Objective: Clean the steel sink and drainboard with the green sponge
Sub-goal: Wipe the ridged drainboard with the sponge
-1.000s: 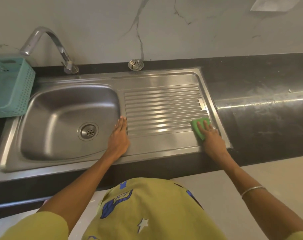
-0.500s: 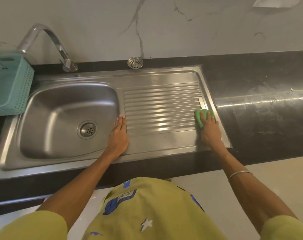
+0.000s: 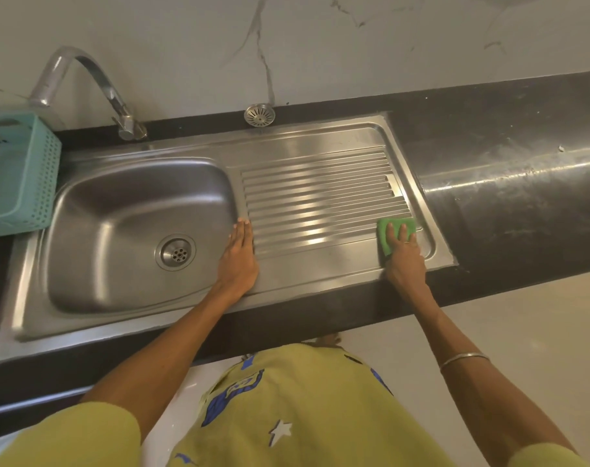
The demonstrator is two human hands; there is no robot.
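Against a grey marbled wall, the black stone counter (image 3: pixel 509 183) is carrying the steel sink (image 3: pixel 135 230) and ribbed steel drainboard (image 3: pixel 320 197). The right hand (image 3: pixel 403 256), fingers flat, is pressing the green sponge (image 3: pixel 384 234), now swept back toward the near right corner; scrubbing is likely continuing. The left hand (image 3: pixel 239 257) is resting flat, fingers relaxed.

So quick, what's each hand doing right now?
Left hand: open, flat on the drainboard beside the sink.
Right hand: open, straight fingers pressing the sponge on the drainboard.
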